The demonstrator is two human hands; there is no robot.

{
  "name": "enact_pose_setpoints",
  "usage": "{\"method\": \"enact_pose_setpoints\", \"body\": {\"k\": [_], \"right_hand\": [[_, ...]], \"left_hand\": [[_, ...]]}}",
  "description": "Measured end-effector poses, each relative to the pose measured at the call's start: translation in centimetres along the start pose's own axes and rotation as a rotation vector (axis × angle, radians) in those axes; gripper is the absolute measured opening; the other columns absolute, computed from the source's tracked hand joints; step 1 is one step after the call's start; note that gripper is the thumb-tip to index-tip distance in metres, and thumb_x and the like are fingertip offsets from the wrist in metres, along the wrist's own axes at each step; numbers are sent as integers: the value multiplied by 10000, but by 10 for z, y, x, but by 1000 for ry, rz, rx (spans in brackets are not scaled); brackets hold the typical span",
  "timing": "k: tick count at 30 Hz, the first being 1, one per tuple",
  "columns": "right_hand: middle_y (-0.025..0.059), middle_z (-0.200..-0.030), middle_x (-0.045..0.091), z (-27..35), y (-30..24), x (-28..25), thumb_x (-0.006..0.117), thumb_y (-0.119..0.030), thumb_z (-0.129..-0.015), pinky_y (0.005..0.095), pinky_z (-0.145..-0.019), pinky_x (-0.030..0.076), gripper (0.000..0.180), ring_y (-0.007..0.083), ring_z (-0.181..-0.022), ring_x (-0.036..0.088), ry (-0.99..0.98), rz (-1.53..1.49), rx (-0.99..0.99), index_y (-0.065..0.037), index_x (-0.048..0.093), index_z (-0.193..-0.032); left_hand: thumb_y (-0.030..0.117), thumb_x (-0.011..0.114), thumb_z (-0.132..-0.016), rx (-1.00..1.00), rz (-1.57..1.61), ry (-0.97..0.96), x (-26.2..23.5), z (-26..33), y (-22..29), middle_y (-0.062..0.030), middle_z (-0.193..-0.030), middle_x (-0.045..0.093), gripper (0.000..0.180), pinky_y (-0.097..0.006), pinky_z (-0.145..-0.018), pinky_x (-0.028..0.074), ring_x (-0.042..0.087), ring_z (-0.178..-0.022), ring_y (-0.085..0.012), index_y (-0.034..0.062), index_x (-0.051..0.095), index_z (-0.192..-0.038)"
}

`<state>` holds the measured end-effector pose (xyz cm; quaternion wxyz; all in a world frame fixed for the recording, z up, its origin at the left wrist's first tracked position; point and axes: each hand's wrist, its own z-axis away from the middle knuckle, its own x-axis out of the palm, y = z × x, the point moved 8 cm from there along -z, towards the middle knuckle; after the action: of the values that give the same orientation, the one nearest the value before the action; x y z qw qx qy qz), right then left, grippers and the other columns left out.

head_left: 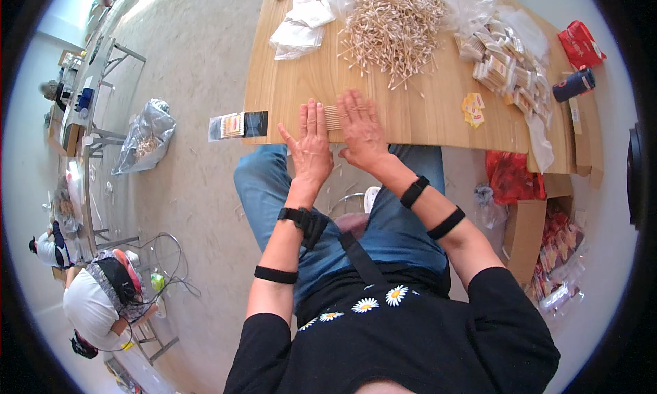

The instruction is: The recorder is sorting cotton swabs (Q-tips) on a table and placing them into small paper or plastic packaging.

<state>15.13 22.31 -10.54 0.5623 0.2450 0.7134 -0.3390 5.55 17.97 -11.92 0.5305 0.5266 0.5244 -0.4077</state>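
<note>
On the wooden table point(287, 79), a flat row of cotton swabs point(333, 117) lies between my hands near the front edge. My left hand point(311, 142) is laid flat at the row's left end, fingers stretched forward. At the right end rests my right hand point(361, 128), its fingers also extended and partly covering the swabs. Left of my hands, a clear packet of swabs point(233, 125) with a small label sits on a black strip point(256, 123) at the table's edge. A large heap of loose cotton swabs point(397, 28) spreads beyond my hands.
Filled swab packets point(506, 69) are piled at the right, near yellow labels point(473, 110) and a dark blue cylinder point(573, 85). White plastic bags point(301, 26) lie at the back left. Cardboard boxes point(525, 236) stand at right; another person point(96, 298) works at far left.
</note>
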Motion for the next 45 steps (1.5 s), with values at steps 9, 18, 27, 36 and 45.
{"method": "enact_pose_setpoints", "body": {"k": [9, 18, 27, 36, 45], "right_hand": [[170, -1584, 298, -1, -4, 4, 845, -271, -639, 482, -1221, 192, 1034, 322, -1502, 226, 7, 36, 2, -31, 338, -1508], [166, -1582, 301, -1, -7, 2, 860, -285, -632, 477, -1223, 194, 1045, 321, -1500, 231, -9, 49, -1, -38, 343, -1507], [166, -1579, 308, -1, -5, 2, 860, -289, -635, 475, -1224, 192, 1041, 318, -1499, 234, 0, 46, 5, -42, 349, -1508], [166, -1578, 315, 0, -6, 1, 837, -263, -655, 481, -1222, 192, 1004, 318, -1497, 242, 24, 61, -2, -39, 353, -1506], [174, -1571, 323, 0, -7, 1, 820, -252, -673, 485, -1218, 201, 970, 322, -1492, 254, 36, 43, -7, -32, 360, -1499]], "left_hand": [[135, 781, -684, -35, 282, 42, -26, 37, -15, -89, -1608, 308, 751, -706, -1145, 50, 162, -1527, -326, 172, 562, -1401], [132, 771, -701, -152, 406, 89, -21, 37, -18, -142, -1577, 350, 591, -706, -1137, 70, 189, -1514, -352, 159, 635, -1275], [152, 786, -700, -166, 380, 95, -22, 35, -14, -151, -1561, 365, 588, -719, -1123, 92, 200, -1506, -369, 172, 635, -1267], [171, 824, -690, -139, 319, 87, -24, 40, -11, -142, -1569, 366, 645, -732, -1113, 85, 219, -1501, -370, 185, 617, -1301], [187, 817, -694, -128, 350, 124, -27, 28, -14, -147, -1563, 374, 633, -740, -1108, 81, 212, -1501, -382, 192, 623, -1297]]}}
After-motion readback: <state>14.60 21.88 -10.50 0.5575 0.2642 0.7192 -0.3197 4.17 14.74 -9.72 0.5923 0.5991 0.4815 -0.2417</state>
